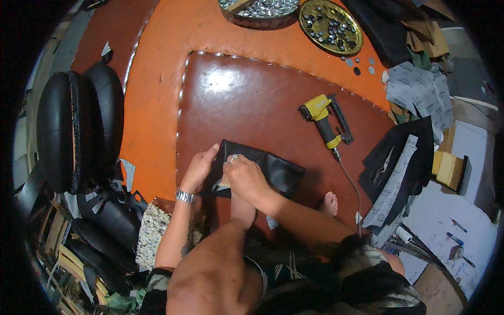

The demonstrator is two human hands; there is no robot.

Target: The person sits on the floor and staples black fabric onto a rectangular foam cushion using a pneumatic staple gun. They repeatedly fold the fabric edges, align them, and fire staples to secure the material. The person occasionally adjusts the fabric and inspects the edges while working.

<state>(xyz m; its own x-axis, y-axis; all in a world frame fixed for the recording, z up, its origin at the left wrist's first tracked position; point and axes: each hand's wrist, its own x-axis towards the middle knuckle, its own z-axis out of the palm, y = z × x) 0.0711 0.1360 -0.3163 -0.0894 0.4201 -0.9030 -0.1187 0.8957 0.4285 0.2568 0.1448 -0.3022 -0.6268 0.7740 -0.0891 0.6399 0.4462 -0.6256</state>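
Note:
A black leather-like piece [283,170] with a seam across it lies in front of me on a reddish-brown padded board. At its left end my left hand [201,169], a metal watch on the wrist, is closed round the edge with the thumb up along it. My right hand [245,181], a ring on one finger, has its fingers curled down on the same piece, close to the left hand. A pale strip of material [224,181] shows between the hands; what it belongs to is hidden. My bare foot is partly under the right hand.
A yellow and black staple gun [321,116] with a hose lies right of the hands. Farther off stand a round tin of shiny buttons [262,23] and a gold tray [310,42]. Black padded cushions [55,131] fill the left; scissors [385,165] rest on black fabric at right.

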